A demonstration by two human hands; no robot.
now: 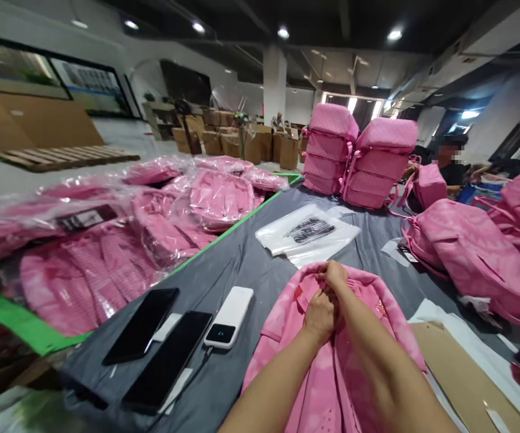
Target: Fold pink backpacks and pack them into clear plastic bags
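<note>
A pink backpack (pixel 282 343) lies on the grey-covered table right in front of me, its shoulder straps and back side facing up. My left hand (pixel 320 316) is closed at the upper middle of the bag, where the straps meet. Just above it, my right hand (pixel 334 276) is closed too, with its fingers pinching at the bag's top edge. The two hands nearly touch, and the exact part of the bag between their fingers is hidden. A red tag (pixel 298 293) shows beside my left hand.
Left of the table, a green-edged bin (pixel 38 334) holds several bagged backpacks (pixel 221 195). Phones (pixel 169 361) and a white power bank (pixel 230 316) lie on the table. Beyond are clear plastic bags (pixel 307 231), stacked pink bags (pixel 379 159), more backpacks (pixel 476 252) and a co-worker (pixel 451 162). Cardboard (pixel 467 373) lies right.
</note>
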